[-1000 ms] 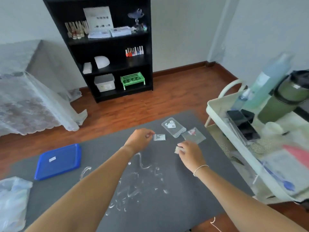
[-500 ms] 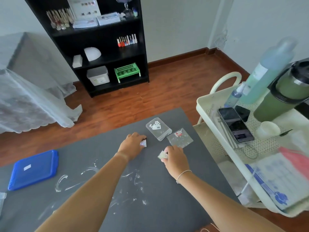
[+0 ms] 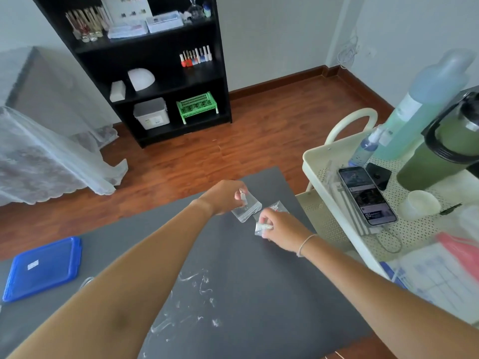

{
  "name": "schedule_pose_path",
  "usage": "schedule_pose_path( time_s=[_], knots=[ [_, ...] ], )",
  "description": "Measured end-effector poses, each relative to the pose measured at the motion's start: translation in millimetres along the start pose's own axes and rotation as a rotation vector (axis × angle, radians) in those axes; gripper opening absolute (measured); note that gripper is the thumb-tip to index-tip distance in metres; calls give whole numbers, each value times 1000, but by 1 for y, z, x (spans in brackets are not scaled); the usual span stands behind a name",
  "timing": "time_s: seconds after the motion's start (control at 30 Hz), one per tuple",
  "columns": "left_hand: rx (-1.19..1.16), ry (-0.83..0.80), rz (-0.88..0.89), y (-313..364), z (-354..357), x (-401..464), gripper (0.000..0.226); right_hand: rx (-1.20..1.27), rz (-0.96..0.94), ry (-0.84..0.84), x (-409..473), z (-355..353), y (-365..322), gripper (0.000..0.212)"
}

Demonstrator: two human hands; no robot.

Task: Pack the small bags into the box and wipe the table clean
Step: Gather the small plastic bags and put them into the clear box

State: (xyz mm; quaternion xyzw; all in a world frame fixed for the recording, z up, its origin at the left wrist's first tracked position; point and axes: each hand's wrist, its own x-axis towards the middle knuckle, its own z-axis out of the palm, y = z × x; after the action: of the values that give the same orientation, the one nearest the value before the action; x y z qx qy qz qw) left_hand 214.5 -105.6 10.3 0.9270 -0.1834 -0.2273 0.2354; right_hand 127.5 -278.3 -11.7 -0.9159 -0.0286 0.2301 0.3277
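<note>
My left hand (image 3: 225,197) is over the far right part of the grey table (image 3: 259,294), its fingers pinched on a tiny clear bag (image 3: 243,196) and touching a larger clear zip bag (image 3: 246,210) that lies there. My right hand (image 3: 281,229) is just beside it, closed on a small crumpled clear bag (image 3: 262,227). A further clear bag with red specks (image 3: 277,206) lies beyond my right fingers. A blue box lid (image 3: 42,268) rests flat at the table's left edge. White smears (image 3: 191,299) streak the table's middle.
A cream cart (image 3: 318,161) stands against the table's right side, carrying a phone (image 3: 366,195), a green flask (image 3: 443,149), a tall bottle (image 3: 425,104) and a small cup (image 3: 418,204). A black shelf unit (image 3: 155,66) stands beyond the wooden floor. White lace cloth (image 3: 39,161) hangs at left.
My left hand has moved right with the tiny bag onto the larger zip bag. My right hand, still holding its crumpled bag, has moved up toward the speckled bag.
</note>
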Motion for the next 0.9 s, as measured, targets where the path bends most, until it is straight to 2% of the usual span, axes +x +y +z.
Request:
schedule_pose_path(
  time_s=[0.13,0.23,0.3,0.37,0.47,0.53,0.63,0.7,0.8,0.9],
  knots=[
    [199,-90,42,5,11,21,28,-242,-57,63,20,-23,10,11],
    [438,-82,101,-1,18,28,41,-467,-120,104,26,-23,17,36],
    [477,-72,104,-5,19,30,56,-530,-138,73,28,-22,22,50],
    [478,-90,98,-7,18,32,65,-530,-121,39,28,-21,26,54],
    [519,-78,73,-7,20,32,59,-527,-91,39,29,-20,26,50],
    [520,-65,36,-10,21,29,48,-507,-52,42,29,-18,24,40],
    [326,-108,-77,-24,22,16,34,-471,29,7,30,-14,21,31],
    [156,-118,-163,-37,21,0,29,-329,93,5,28,-13,17,25],
    [-113,-32,-276,-58,14,-33,12,-90,122,31,26,-8,1,23],
    [-347,108,-354,-82,-8,-74,17,125,97,21,27,2,-36,16]
  ],
)
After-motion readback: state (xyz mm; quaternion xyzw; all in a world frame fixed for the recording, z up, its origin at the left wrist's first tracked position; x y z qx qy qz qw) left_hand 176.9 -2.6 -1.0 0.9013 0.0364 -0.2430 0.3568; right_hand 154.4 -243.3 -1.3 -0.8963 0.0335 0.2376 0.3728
